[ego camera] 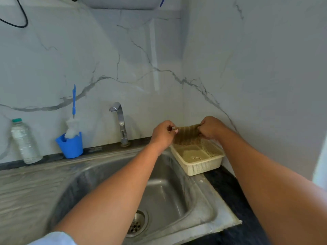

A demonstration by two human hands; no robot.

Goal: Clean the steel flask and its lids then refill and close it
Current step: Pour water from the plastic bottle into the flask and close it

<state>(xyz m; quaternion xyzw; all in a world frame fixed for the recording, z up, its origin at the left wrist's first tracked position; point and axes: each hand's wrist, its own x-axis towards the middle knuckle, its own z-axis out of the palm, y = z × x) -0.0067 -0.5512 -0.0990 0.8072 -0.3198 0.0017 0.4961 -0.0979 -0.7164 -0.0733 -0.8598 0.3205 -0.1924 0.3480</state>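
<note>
Two hands are working: the left hand (163, 134) and right hand (211, 128) are each pinching an end of one brown cloth (187, 135), stretching it just above one cream basket (203, 167) sitting beside one sink (106, 174); one tap (120, 121), one blue cup (70, 147), one bottle (24, 142) are standing behind

Two forearms in shot, both bare from the wrists up; a pale nail shows on the left grip (162, 135); at the bottom-left corner the left arm (106, 197) meets a plain, whitish-blue sleeve (53, 238); the right arm (265, 174) runs bare to the frame edge
</note>
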